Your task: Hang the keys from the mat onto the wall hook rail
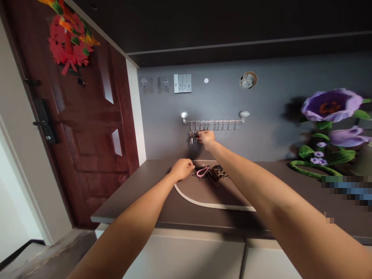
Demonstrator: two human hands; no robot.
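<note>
My right hand (207,138) reaches up to a metal hook rail (215,121) on the grey wall. Its fingers pinch a small bunch of keys (197,136) that hangs just under one of the left hooks; whether the ring is on the hook, I cannot tell. Another bunch of keys (191,138) hangs from the hook to its left. Low on the counter, my left hand (182,169) is closed with curled fingers, and anything inside it is hidden. Just right of it lies a pile of keys with a pink loop strap (202,171) and a brown key holder (215,174).
A white curved line (200,203) surrounds the pile on the brown counter (130,193). Purple fabric flowers (331,106) stand at the right. Light switches (183,83) sit above the rail. A dark red door (90,128) is at the left; a dark cabinet (232,23) overhangs.
</note>
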